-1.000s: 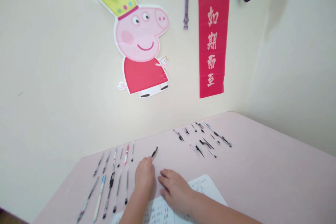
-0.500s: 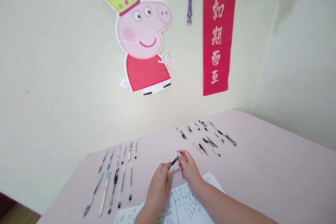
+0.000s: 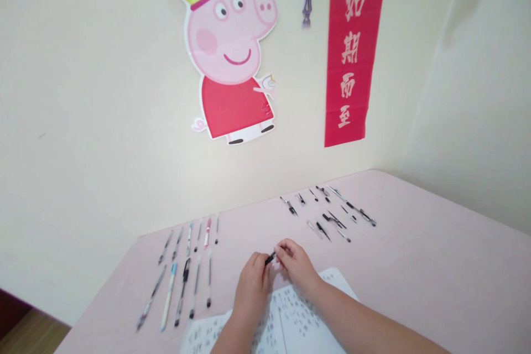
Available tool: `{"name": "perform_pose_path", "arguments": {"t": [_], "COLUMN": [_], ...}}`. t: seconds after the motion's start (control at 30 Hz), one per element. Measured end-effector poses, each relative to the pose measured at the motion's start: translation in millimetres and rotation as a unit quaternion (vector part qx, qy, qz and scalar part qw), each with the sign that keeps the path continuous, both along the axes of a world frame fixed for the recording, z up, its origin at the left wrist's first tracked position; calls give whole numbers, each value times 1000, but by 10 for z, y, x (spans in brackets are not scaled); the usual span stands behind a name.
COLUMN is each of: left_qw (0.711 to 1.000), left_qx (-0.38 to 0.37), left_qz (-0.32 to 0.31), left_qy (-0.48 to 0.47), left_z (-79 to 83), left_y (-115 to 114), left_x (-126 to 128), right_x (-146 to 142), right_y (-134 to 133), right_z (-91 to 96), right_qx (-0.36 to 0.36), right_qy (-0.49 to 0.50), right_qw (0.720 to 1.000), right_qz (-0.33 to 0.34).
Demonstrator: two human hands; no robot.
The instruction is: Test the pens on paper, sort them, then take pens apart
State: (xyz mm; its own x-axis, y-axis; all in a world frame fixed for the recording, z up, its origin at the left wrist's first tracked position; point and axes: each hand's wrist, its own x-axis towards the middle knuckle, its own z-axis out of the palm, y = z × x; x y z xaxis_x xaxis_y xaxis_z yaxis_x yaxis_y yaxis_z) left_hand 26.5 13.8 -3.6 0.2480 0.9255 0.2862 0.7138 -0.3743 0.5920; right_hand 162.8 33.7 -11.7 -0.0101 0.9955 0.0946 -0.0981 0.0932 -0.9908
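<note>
Between my two hands is a small black pen [image 3: 270,258], tilted up toward the right. My left hand [image 3: 251,282] is closed on its lower end, and the fingertips of my right hand [image 3: 293,260] pinch its upper end. Both ends of the pen are hidden by fingers, so I cannot tell whether it is whole. Beneath my wrists lies an open notebook [image 3: 307,310] with handwriting on its pages.
Two rows of pens and refills, among them a blue-capped pen [image 3: 169,298] and a pink pen [image 3: 207,234], lie at the left. Loose pen parts [image 3: 334,219] are scattered at the back right of the pink table [image 3: 435,265]. A wall [image 3: 124,121] rises behind.
My hands have come closer together, and less of the pen shows between them. The view has tilted slightly down.
</note>
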Motion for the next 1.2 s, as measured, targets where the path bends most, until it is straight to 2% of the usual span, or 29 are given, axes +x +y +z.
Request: {"name": "perform_pose_path", "arguments": {"t": [0.47,0.9,1.2], "left_qw": [999,1000,999], "left_qx": [5,0,8], "left_qz": [17,9,18], "left_qy": [-29,22,49], "left_z": [-19,84,107], "left_y": [17,-7,-20], "left_x": [-41,-13,-10], "right_x": [2,-15,0], "right_y": [35,-3,-10], "right_z": [-38,11,49], "right_qx": [16,9,11], "right_qy": [11,-38,-30], "right_qw": [1000,998,998], "right_qz": [24,48,56]}}
